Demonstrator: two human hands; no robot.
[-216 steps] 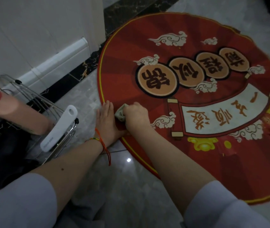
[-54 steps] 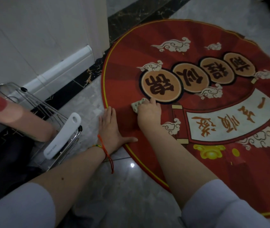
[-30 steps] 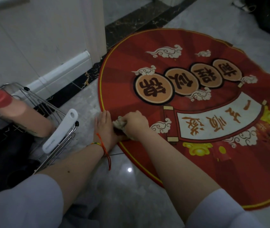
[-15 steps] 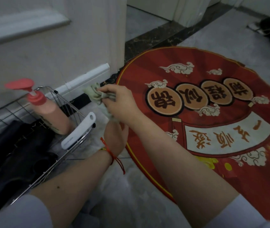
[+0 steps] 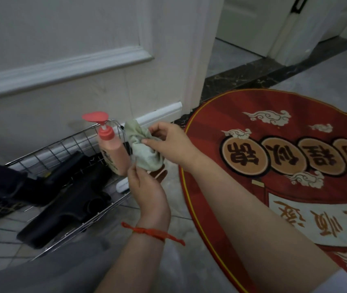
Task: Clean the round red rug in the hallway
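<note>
rag [image 5: 145, 149] lifted off rug [image 5: 221, 157], now up beside pump bottle [image 5: 113, 149] | right hand [image 5: 168, 144] pinches rag top, left hand [image 5: 145, 187] pinches its lower edge | rug flat right of bottle | wiping paused; likely refolding or adding soap

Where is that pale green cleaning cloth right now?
The cloth is off the floor, left of the round red rug, held between the right hand and left hand, beside the pump bottle.
</note>
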